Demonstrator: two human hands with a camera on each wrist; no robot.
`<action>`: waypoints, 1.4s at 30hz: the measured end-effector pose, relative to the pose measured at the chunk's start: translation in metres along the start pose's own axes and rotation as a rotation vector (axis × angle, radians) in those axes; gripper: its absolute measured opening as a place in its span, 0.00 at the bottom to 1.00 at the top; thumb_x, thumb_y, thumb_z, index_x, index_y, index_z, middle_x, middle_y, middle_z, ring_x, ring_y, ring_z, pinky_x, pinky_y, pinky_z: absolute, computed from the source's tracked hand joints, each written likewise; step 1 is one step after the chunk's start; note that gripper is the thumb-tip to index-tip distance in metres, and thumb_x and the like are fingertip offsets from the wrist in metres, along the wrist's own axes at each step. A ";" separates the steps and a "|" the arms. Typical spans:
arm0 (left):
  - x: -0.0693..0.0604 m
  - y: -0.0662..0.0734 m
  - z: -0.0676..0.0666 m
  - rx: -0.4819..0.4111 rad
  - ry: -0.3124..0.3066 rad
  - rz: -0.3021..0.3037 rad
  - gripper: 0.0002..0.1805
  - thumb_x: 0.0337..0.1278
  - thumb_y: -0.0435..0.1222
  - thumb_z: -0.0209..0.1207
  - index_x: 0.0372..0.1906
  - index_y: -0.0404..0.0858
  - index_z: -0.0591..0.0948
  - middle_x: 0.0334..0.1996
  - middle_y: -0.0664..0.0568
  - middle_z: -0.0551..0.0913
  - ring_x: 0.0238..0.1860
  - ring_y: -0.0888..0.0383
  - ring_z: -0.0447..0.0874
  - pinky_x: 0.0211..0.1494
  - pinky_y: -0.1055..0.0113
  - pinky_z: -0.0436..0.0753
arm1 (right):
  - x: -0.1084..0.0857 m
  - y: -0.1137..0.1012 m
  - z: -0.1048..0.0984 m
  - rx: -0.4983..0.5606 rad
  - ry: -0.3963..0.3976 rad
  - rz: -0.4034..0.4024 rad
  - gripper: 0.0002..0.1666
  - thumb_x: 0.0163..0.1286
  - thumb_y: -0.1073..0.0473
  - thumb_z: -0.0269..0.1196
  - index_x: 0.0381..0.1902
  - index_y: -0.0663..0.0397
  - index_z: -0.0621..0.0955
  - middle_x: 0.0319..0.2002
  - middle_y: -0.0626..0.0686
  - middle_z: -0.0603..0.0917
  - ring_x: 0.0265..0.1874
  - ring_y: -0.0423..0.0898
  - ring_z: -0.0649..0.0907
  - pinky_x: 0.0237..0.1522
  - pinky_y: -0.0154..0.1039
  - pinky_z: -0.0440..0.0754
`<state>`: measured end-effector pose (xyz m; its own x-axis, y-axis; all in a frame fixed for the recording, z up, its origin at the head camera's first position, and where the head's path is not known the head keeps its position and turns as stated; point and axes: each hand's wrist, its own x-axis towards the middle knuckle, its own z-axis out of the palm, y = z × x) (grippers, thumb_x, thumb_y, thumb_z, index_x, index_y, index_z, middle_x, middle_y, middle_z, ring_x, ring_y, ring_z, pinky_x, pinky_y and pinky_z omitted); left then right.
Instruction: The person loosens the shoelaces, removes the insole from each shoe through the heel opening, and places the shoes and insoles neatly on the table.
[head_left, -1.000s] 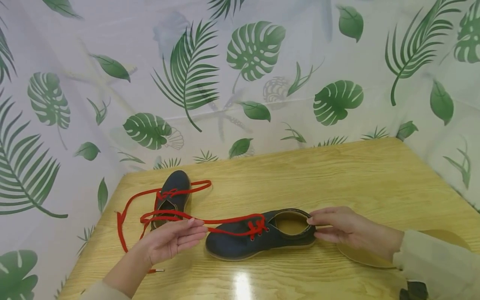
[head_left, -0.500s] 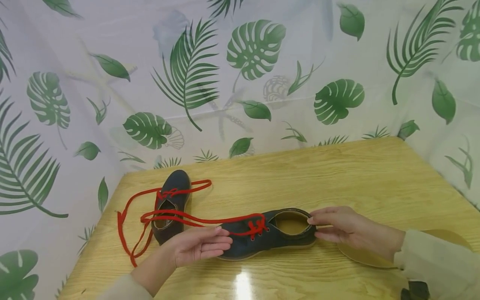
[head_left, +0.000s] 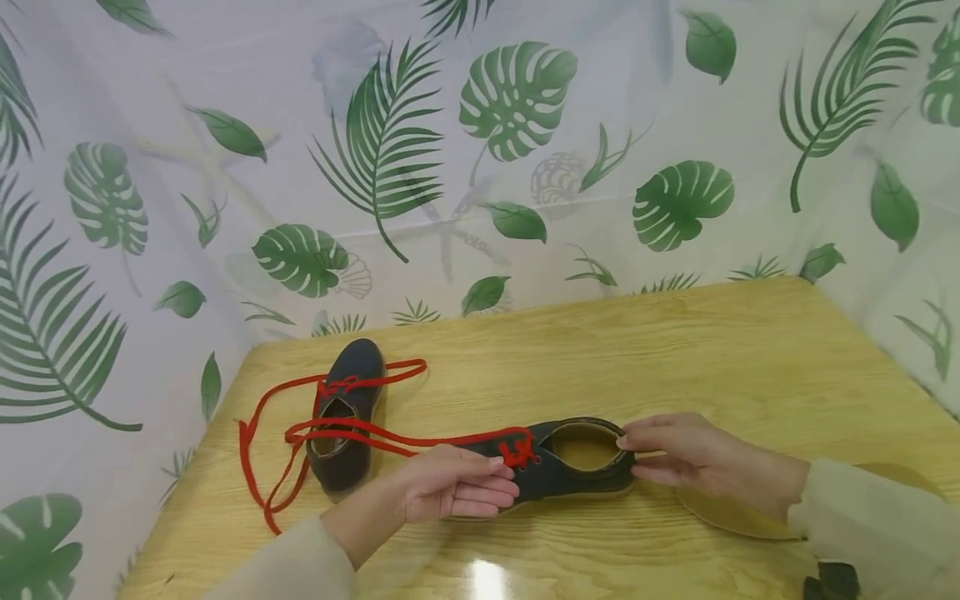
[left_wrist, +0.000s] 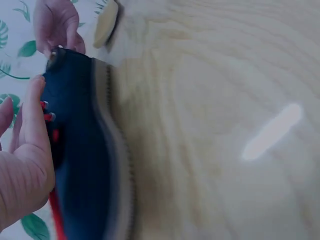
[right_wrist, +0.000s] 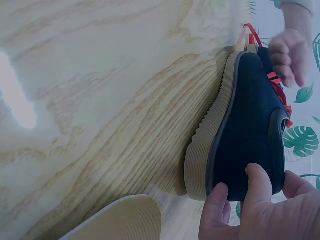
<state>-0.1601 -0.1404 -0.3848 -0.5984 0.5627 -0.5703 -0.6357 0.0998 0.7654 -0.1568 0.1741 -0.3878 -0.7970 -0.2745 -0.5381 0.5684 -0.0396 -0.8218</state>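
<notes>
A navy shoe (head_left: pixel 558 477) with red laces (head_left: pixel 517 454) lies sole down on the table, its toe to the left. My right hand (head_left: pixel 693 454) grips its heel, thumb and fingers at the back collar, as the right wrist view also shows on the shoe (right_wrist: pixel 245 120). My left hand (head_left: pixel 457 483) hovers over the toe and vamp, palm sideways and fingers fairly straight, hiding much of the front. In the left wrist view its fingers are beside the lace eyelets of the shoe (left_wrist: pixel 75 150); whether they touch is unclear.
The matching navy shoe (head_left: pixel 356 367) stands at the left, with long red laces (head_left: pixel 258 417) looping around it. A tan insole (head_left: pixel 738 518) lies partly under my right sleeve. The wooden table (head_left: pixel 675 350) meets a leaf-print cloth (head_left: pixel 450 167) behind.
My left hand has moved right, from the lace strands left of the toe to over the front of the shoe. The right hand keeps its grip on the heel.
</notes>
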 end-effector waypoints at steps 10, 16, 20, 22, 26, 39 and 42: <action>0.018 0.023 0.013 0.126 0.069 -0.020 0.15 0.64 0.37 0.57 0.46 0.27 0.82 0.29 0.48 0.86 0.30 0.60 0.87 0.39 0.68 0.85 | 0.002 0.002 0.000 -0.035 0.027 0.002 0.25 0.62 0.68 0.63 0.56 0.72 0.72 0.36 0.49 0.79 0.32 0.42 0.83 0.39 0.35 0.85; 0.029 0.016 0.018 0.149 0.173 -0.038 0.15 0.60 0.40 0.61 0.37 0.30 0.85 0.23 0.50 0.86 0.24 0.62 0.86 0.31 0.71 0.84 | 0.001 0.004 0.001 -0.052 0.031 0.008 0.23 0.62 0.66 0.64 0.54 0.70 0.74 0.38 0.50 0.79 0.33 0.43 0.83 0.40 0.36 0.85; 0.036 0.013 0.026 0.146 0.268 -0.009 0.13 0.55 0.40 0.65 0.37 0.32 0.86 0.22 0.51 0.86 0.22 0.62 0.85 0.31 0.70 0.84 | 0.000 0.003 0.000 -0.044 0.034 0.009 0.22 0.62 0.66 0.64 0.53 0.69 0.75 0.37 0.49 0.79 0.33 0.42 0.83 0.40 0.36 0.85; 0.038 0.012 0.029 0.158 0.304 0.006 0.11 0.54 0.38 0.66 0.37 0.34 0.86 0.22 0.51 0.85 0.21 0.62 0.85 0.31 0.69 0.85 | 0.000 0.002 0.000 -0.047 0.034 0.010 0.22 0.62 0.66 0.64 0.53 0.69 0.75 0.37 0.49 0.79 0.34 0.42 0.83 0.40 0.36 0.85; 0.038 0.008 0.029 0.222 0.325 0.045 0.09 0.55 0.36 0.64 0.36 0.34 0.86 0.21 0.52 0.85 0.21 0.63 0.84 0.30 0.70 0.84 | -0.001 0.002 0.000 -0.042 0.033 0.012 0.23 0.62 0.66 0.65 0.53 0.68 0.75 0.37 0.49 0.79 0.34 0.42 0.83 0.40 0.36 0.84; 0.043 -0.022 0.014 0.231 0.234 0.503 0.10 0.54 0.31 0.64 0.36 0.26 0.82 0.26 0.50 0.87 0.26 0.62 0.85 0.31 0.72 0.83 | 0.001 0.001 -0.001 -0.018 0.025 0.006 0.28 0.63 0.66 0.63 0.59 0.73 0.69 0.35 0.49 0.81 0.33 0.42 0.84 0.41 0.36 0.84; 0.043 -0.021 0.012 0.219 0.235 0.481 0.10 0.55 0.32 0.64 0.35 0.27 0.82 0.25 0.51 0.87 0.26 0.62 0.86 0.32 0.70 0.84 | 0.000 0.000 0.000 -0.014 0.022 0.008 0.31 0.62 0.66 0.64 0.60 0.73 0.68 0.35 0.50 0.81 0.34 0.43 0.84 0.42 0.36 0.84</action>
<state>-0.1669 -0.1083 -0.4216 -0.9033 0.3918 -0.1745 -0.1645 0.0593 0.9846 -0.1570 0.1743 -0.3880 -0.7968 -0.2535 -0.5484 0.5719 -0.0240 -0.8199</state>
